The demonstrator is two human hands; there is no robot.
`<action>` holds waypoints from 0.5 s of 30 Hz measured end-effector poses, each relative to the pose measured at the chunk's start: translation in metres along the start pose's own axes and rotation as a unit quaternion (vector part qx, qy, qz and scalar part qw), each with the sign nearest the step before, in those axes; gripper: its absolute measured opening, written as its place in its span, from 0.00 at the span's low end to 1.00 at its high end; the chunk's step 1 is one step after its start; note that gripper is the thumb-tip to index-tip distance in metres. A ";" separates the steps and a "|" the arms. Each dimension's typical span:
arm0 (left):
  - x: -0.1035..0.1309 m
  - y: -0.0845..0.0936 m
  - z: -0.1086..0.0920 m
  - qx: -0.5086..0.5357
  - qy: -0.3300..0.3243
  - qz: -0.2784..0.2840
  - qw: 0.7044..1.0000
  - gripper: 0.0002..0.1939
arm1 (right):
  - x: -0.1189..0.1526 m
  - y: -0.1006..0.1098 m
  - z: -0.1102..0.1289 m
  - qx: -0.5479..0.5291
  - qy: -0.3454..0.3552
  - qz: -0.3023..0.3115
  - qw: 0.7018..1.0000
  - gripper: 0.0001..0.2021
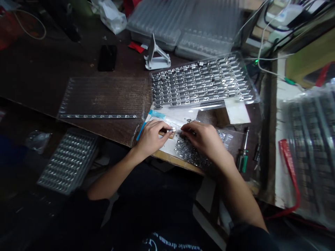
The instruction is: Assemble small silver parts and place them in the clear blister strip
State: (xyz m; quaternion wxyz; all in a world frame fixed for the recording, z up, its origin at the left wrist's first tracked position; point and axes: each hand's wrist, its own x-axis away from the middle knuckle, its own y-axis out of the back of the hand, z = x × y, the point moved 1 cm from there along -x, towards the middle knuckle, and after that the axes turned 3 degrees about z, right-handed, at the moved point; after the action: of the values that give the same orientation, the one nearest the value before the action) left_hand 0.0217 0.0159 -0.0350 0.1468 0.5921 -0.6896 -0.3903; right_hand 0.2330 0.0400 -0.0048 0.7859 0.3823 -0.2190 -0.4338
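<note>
Between the thumb and fingers of my left hand (153, 137) is a small metal connector (171, 130), its shiny end pointing right. My right hand (202, 137) faces it across a short gap, fingertips pinched together; whatever they hold, if anything, is too small to make out. Under and beside my right hand lies a heap of small metal parts (187, 150) on a white sheet. Beyond both hands, a clear tray (248, 75) carries rows of similar connectors. Another clear tray (104, 94) on the left has a single row of them along its near edge.
A white stand (157, 62) and a black phone (107, 58) sit farther back, before stacked clear trays (154, 21). On the right lie a green-handled screwdriver (244, 160) and a small box (237, 111). Below the table's left edge are more filled trays (68, 160).
</note>
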 end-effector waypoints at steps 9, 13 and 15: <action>0.002 -0.003 0.002 0.002 -0.021 -0.016 1.000 0.02 | -0.002 0.005 0.003 -0.042 0.009 0.006 0.999 0.08; 0.004 -0.002 -0.001 0.030 -0.031 -0.057 0.997 0.04 | -0.001 0.006 0.002 -0.044 0.005 0.014 0.999 0.09; 0.005 0.001 -0.002 0.047 -0.032 -0.091 0.994 0.04 | -0.001 0.006 0.001 -0.040 -0.002 0.012 0.999 0.10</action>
State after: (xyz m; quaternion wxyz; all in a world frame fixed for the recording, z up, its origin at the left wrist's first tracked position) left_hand 0.0212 0.0109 -0.0340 0.0610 0.6457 -0.6550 -0.3877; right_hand 0.2346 0.0427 0.0010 0.8052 0.3471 -0.2081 -0.4334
